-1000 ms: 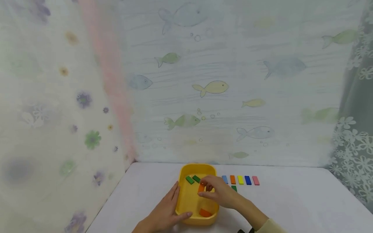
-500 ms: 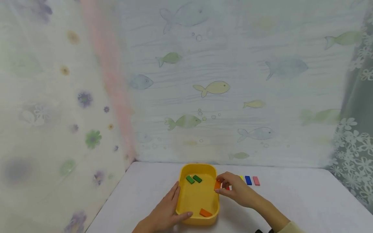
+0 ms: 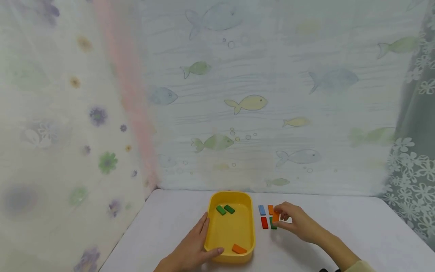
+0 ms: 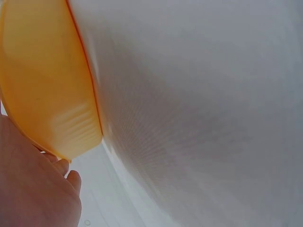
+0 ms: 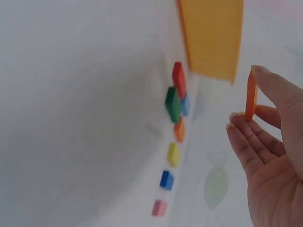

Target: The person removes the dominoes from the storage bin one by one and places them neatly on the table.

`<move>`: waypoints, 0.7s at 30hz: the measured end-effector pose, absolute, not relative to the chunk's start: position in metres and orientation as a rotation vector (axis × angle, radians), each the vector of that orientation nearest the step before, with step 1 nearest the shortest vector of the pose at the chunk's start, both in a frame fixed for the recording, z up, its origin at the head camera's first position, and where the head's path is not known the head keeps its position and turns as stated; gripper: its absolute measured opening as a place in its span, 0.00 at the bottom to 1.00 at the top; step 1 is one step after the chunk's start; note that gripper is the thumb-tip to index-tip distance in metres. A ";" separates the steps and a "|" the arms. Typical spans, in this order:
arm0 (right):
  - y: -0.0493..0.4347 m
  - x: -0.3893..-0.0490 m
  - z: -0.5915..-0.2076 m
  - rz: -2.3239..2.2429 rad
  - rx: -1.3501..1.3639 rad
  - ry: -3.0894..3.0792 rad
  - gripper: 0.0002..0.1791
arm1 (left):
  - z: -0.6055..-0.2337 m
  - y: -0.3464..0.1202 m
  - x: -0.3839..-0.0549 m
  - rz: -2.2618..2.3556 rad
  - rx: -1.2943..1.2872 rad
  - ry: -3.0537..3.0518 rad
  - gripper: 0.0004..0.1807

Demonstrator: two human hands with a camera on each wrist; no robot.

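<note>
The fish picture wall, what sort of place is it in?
Probably an indoor corner set up for tabletop play or sorting: there's a fish-patterned backdrop, a white table, and a yellow tray beside little coloured blocks.

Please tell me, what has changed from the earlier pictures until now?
The right hand moved rightward, carrying its pinched orange rectangular block from over the yellow plastic tray to over the white table; nothing was released. Unchanged: left hand against the tray; two green rectangular blocks and another orange block inside.
</note>
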State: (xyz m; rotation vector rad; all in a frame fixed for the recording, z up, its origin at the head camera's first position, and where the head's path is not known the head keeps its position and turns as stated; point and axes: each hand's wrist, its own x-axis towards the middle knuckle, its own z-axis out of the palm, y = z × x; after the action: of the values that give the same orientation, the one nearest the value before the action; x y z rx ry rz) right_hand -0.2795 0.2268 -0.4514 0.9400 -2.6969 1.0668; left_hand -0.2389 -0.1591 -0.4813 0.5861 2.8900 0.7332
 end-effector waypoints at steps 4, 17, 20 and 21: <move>0.238 -0.283 -0.458 1.048 0.928 -2.725 0.21 | -0.481 -0.159 -0.238 0.725 0.578 2.898 0.62; 0.251 -0.295 -0.477 0.818 0.851 -2.960 0.21 | -0.483 -0.159 -0.237 0.775 0.528 2.846 0.61; 0.251 -0.299 -0.480 0.785 0.843 -2.992 0.21 | -0.481 -0.158 -0.237 0.766 0.517 2.847 0.61; 0.250 -0.300 -0.481 0.781 0.836 -3.004 0.21 | -0.480 -0.158 -0.237 0.763 0.516 2.850 0.61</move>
State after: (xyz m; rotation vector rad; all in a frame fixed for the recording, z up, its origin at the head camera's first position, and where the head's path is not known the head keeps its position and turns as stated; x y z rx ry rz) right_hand -0.3002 0.2499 -0.4809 0.8359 -3.0037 0.7812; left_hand -0.2370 -0.1583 -0.4803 0.5159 2.8501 0.7634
